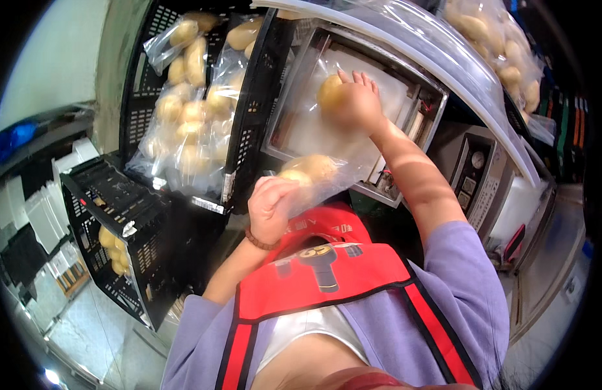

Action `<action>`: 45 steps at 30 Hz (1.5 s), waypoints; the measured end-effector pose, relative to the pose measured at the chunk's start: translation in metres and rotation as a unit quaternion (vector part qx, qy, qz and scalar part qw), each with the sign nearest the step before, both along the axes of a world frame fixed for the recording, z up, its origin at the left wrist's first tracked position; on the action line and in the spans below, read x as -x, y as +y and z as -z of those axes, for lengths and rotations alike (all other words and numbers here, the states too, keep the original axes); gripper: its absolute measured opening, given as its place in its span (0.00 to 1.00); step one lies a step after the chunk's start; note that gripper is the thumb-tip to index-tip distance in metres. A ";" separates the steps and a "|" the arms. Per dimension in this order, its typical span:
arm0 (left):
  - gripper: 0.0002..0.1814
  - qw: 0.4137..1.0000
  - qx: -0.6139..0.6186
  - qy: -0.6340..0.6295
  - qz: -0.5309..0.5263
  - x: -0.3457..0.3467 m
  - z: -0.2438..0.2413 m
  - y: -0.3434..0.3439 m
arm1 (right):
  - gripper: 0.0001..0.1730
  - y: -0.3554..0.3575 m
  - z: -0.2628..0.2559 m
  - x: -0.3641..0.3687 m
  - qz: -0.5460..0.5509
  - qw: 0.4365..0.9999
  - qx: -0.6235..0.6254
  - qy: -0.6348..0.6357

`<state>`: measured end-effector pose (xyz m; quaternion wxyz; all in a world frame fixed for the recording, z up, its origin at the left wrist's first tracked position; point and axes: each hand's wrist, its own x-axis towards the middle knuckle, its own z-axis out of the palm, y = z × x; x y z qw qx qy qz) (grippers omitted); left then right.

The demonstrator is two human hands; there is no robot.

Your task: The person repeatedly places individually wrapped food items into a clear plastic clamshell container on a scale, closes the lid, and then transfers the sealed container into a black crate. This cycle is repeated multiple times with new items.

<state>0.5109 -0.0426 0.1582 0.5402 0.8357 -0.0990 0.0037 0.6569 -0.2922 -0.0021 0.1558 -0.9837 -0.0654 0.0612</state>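
My left hand [270,207], with a beaded bracelet at the wrist, pinches a clear plastic bag [314,192] with potatoes [310,168] inside. That bag hangs over the near rim of what looks like a vacuum chamber sealer [286,153], just above my apron. Inside the chamber, my right hand [354,107] lies over a yellowish potato [330,92], its fingers stretched away from me. Clear film shows around that potato. The palm side is hidden and blurred, so whether it grips cannot be seen. The sealer's transparent lid [427,44] is raised.
A black crate [237,141] at the left holds several bags of potatoes [188,126]. A lower crate [110,195] also contains potatoes [114,251]. More bagged potatoes [501,48] lie beyond the lid. The sealer's control panel [476,165] is at the right.
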 end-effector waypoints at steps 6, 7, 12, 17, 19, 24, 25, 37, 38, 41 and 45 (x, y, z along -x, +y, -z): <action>0.04 0.999 0.014 0.036 0.010 0.004 0.004 -0.014 | 0.44 0.005 0.012 -0.019 -0.061 0.994 0.005 0.092; 0.04 0.999 0.012 0.043 0.013 0.004 0.005 -0.016 | 0.45 -0.002 0.015 -0.019 -0.071 0.993 -0.017 0.097; 0.03 0.997 0.014 0.057 0.048 -0.002 -0.010 -0.023 | 0.31 -0.050 -0.005 0.011 0.023 0.916 -0.350 0.197; 0.03 0.997 0.005 0.041 0.066 -0.006 -0.014 -0.024 | 0.57 -0.135 -0.130 0.127 0.202 0.663 -0.649 0.314; 0.02 0.996 0.003 0.049 0.071 -0.006 -0.009 -0.025 | 0.60 -0.169 -0.197 0.181 0.274 0.676 -0.648 0.219; 0.02 0.992 0.015 0.079 0.101 -0.017 -0.011 -0.047 | 0.61 -0.278 -0.281 0.294 0.479 0.787 -0.383 -0.066; 0.02 0.991 0.021 0.077 0.108 -0.019 -0.012 -0.053 | 0.57 -0.310 -0.278 0.307 0.503 0.821 -0.257 -0.084; 0.04 0.988 0.067 0.070 0.121 -0.033 0.008 -0.095 | 0.55 -0.481 -0.139 0.319 0.509 0.858 0.065 0.001; 0.04 0.989 0.067 0.069 0.112 -0.033 0.012 -0.092 | 0.53 -0.473 -0.146 0.309 0.506 0.853 0.124 0.019; 0.04 0.992 0.070 0.062 0.086 -0.028 0.025 -0.091 | 0.35 -0.401 -0.174 0.263 0.329 0.881 0.286 -0.182; 0.03 0.992 0.071 0.077 0.068 -0.020 0.032 -0.086 | 0.12 -0.189 -0.188 0.159 0.196 0.959 -0.172 -0.114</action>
